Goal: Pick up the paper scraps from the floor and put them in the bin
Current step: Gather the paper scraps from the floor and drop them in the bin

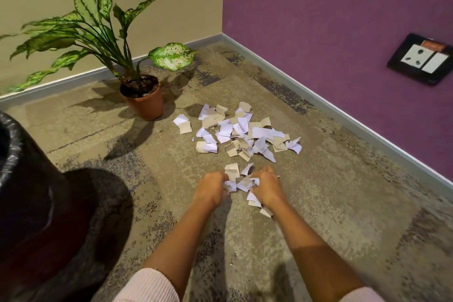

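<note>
The left hand (212,190) and the right hand (267,187), side by side, each clutch crumpled paper scraps (245,182). At twelve o'clock from them a loose heap (245,130) of white and tan pieces lies on the carpet (331,203), with a potted plant (144,98) at eleven o'clock, the black-lined bin (36,203) at nine and a wall socket (420,59) at two.

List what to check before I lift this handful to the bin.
1. Left hand grip on gathered scraps: ok, fingers curled round them.
2. Right hand grip: not ok, pieces stick out beneath it.
3. Bin close at left: ok.
4. Carpet path to bin free: ok.
5. Room inside bin: cannot tell.
6. Floor cleared: not ok, main pile lies beyond the hands.
</note>
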Motion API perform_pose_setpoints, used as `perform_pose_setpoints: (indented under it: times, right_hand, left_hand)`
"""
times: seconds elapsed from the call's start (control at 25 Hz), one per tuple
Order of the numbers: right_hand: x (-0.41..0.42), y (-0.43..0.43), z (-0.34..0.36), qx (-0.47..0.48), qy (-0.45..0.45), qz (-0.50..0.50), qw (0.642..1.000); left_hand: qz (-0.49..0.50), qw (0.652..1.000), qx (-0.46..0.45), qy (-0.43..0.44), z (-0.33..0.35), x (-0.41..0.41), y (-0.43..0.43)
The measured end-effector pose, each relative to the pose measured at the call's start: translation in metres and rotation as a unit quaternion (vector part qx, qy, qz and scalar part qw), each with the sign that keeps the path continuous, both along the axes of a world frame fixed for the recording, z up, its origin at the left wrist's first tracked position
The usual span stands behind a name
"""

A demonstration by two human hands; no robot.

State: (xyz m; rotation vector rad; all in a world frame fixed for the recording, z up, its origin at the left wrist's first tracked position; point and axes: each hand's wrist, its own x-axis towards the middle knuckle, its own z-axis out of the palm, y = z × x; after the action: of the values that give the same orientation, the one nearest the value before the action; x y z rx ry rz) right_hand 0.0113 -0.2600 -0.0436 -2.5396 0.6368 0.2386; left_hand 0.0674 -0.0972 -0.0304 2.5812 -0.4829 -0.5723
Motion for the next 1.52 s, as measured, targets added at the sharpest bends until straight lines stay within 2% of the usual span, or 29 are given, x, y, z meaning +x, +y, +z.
perform_pose_setpoints:
  times: [0.2, 0.36, 0.6, 0.96, 1.2, 1.4, 1.52]
  right_hand:
    - [0.001, 0.001, 0.014, -0.002, -0.033, -0.012, 0.999]
    - [0.0, 0.014, 0.026, -0.056, -0.084, 0.059, 0.993]
    - [0.012, 0.065, 0.069, -0.121, -0.109, 0.169, 0.972]
    - [0.047, 0.137, 0.14, -0.134, -0.158, 0.276, 0.938]
    - [0.077, 0.18, 0.205, -0.109, -0.216, 0.29, 0.926]
    - [0.103, 0.235, 0.259, -0.058, -0.268, 0.297, 0.914]
    - [0.113, 0.276, 0.28, -0.044, -0.278, 0.323, 0.904]
  left_hand:
    - [0.015, 1.0, -0.012, -0.021, 0.013, 0.004, 0.012]
    - [0.016, 0.999, -0.004, -0.044, 0.029, 0.002, 0.022]
    - [0.023, 0.993, 0.002, -0.114, 0.079, 0.001, 0.066]
    - [0.055, 0.987, 0.023, -0.146, 0.15, 0.01, 0.126]
    - [0.078, 0.975, 0.02, -0.209, 0.222, 0.036, 0.172]
    - [0.096, 0.972, 0.0, -0.215, 0.278, 0.052, 0.228]
    - [0.124, 0.965, 0.03, -0.227, 0.295, 0.058, 0.271]
